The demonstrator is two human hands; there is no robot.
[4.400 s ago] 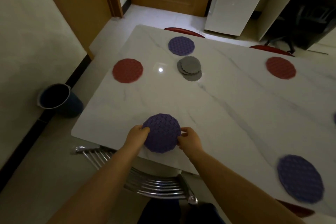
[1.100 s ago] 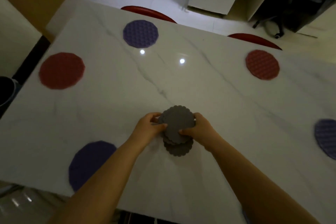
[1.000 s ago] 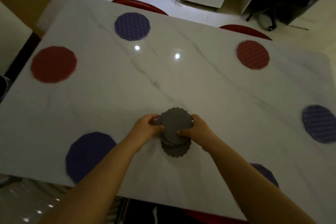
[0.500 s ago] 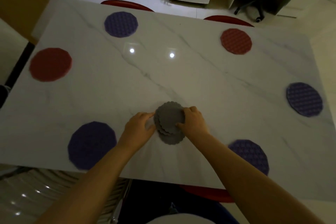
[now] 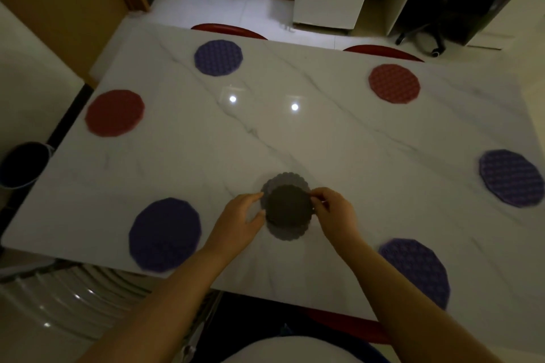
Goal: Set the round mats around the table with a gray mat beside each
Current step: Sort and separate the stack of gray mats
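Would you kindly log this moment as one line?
stage: separating gray mats | both hands on top gray mat | stack mid-table | six round mats placed, none paired

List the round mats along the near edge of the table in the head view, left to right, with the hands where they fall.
Dark purple round mat → left hand → stack of gray scalloped mats → right hand → purple textured round mat.
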